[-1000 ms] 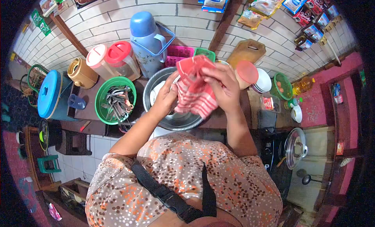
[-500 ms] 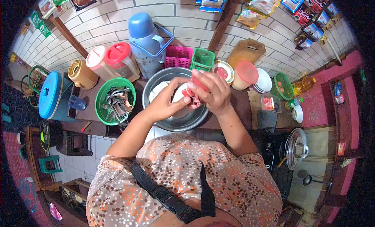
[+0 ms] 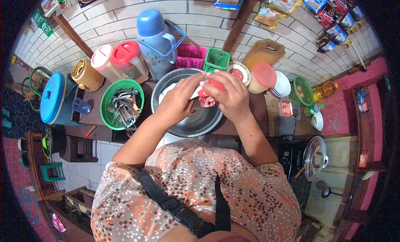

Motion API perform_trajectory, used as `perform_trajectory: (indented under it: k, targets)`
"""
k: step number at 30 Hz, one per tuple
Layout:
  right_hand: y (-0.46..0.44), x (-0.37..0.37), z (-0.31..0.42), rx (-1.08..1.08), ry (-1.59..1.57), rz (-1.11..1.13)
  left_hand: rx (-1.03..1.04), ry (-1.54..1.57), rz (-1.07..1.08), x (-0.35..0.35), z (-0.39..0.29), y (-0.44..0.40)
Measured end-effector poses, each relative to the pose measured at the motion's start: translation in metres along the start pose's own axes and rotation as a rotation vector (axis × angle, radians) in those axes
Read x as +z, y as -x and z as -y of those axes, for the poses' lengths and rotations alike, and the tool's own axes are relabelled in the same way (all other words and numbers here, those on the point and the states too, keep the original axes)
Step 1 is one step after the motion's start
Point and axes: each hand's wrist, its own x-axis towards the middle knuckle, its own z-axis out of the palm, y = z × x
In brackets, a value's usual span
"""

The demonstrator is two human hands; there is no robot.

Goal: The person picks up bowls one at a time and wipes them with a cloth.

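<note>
Your right hand [image 3: 228, 95] is clutching the bunched red cloth [image 3: 207, 101] against what looks like a white dish [image 3: 196, 93], your left hand [image 3: 179, 101] is gripping that dish over the gray basin [image 3: 200, 124], and gentle, even pressure is probably serving best.

A kitchen, shown by cutlery [image 3: 124, 104], thermos [image 3: 155, 48] and chopping board [image 3: 263, 54].

You get bright light on the white brick wall [image 3: 121, 21] and the red cloth [image 3: 207, 102], while the lower left turns dim. Glare glints off the shiny round lid [image 3: 313, 159] at right. Your wide lens bends straight lines toward the edges, and grainy black swallows the corners.
</note>
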Motion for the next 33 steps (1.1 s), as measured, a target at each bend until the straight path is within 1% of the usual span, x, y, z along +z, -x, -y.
perform_trajectory:
  k: [1, 2, 3, 4, 5, 7, 9, 10, 11, 12, 13, 14, 15, 16, 17, 18, 19, 20, 22, 23, 26, 27, 30, 32, 33]
  targets:
    - [-0.001, 0.0, -0.001, -0.015, -0.04, -0.009, 0.001, 0.0, 0.002, 0.0, 0.002, 0.001]
    - [0.001, 0.003, -0.004, -0.015, -0.038, -0.011, 0.059, 0.016, -0.007, -0.001, 0.004, 0.001]
    - [0.006, 0.008, -0.008, 0.032, -0.116, -0.056, 0.118, 0.032, -0.017, -0.001, 0.006, 0.001]
    - [0.011, 0.012, -0.01, 0.079, -0.193, -0.1, 0.122, 0.031, -0.017, -0.001, 0.007, 0.002]
    - [0.015, 0.016, -0.012, 0.077, -0.189, -0.103, 0.148, 0.043, -0.034, -0.001, 0.007, 0.003]
    - [0.018, 0.022, -0.011, 0.114, -0.277, -0.24, 0.18, 0.051, -0.049, -0.002, 0.009, 0.002]
    - [0.019, 0.022, -0.011, 0.13, -0.306, -0.249, 0.187, 0.075, -0.042, -0.002, 0.011, 0.002]
    - [0.018, 0.018, -0.012, 0.12, -0.266, -0.189, 0.188, 0.075, -0.04, -0.003, 0.01, 0.002]
    - [0.016, 0.015, -0.011, 0.109, -0.225, -0.129, 0.172, 0.048, -0.011, -0.003, 0.009, 0.002]
    - [0.011, 0.01, -0.008, 0.11, -0.226, -0.129, 0.155, 0.021, 0.016, -0.003, 0.009, 0.002]
    - [0.004, 0.004, -0.003, 0.055, -0.146, -0.036, 0.151, 0.022, 0.017, -0.002, 0.009, 0.004]
    - [0.001, 0.0, 0.0, -0.002, -0.066, 0.057, 0.09, 0.039, 0.033, -0.001, 0.009, 0.006]
    - [0.002, 0.002, -0.002, -0.004, -0.066, 0.057, 0.033, 0.056, 0.048, 0.001, 0.011, 0.007]
    - [0.004, 0.005, -0.007, 0.023, -0.132, 0.059, -0.022, 0.068, 0.024, 0.005, 0.01, 0.009]
    - [0.004, 0.006, -0.011, 0.049, -0.198, 0.06, -0.019, 0.068, 0.024, 0.007, 0.009, 0.008]
    - [0.004, 0.005, -0.012, 0.108, -0.238, 0.094, -0.123, 0.185, 0.047, 0.008, 0.006, 0.007]
    - [0.003, 0.003, -0.011, 0.108, -0.239, 0.096, -0.228, 0.301, 0.067, 0.01, 0.004, 0.007]
    - [0.0, 0.001, -0.009, 0.133, -0.241, 0.094, -0.248, 0.379, 0.051, 0.013, 0.006, 0.008]
    - [0.002, 0.005, -0.006, 0.212, -0.236, 0.098, -0.228, 0.382, 0.021, 0.024, 0.014, 0.011]
    - [0.008, 0.011, -0.006, 0.214, -0.237, 0.098, -0.204, 0.388, -0.005, 0.028, 0.016, 0.013]
    - [0.015, 0.028, 0.0, 0.313, -0.129, -0.114, -0.156, 0.281, -0.061, 0.034, 0.005, 0.014]
    - [0.013, 0.028, 0.002, 0.31, -0.13, -0.113, -0.14, 0.225, -0.089, 0.035, 0.002, 0.014]
    - [0.011, 0.027, 0.004, 0.32, -0.054, -0.16, -0.099, 0.205, -0.126, 0.036, 0.001, 0.015]
    - [0.01, 0.027, 0.001, 0.211, -0.066, -0.259, -0.077, 0.19, -0.138, 0.034, -0.003, 0.013]
    - [0.008, 0.025, 0.0, 0.212, -0.066, -0.258, -0.019, 0.172, -0.159, 0.033, -0.003, 0.012]
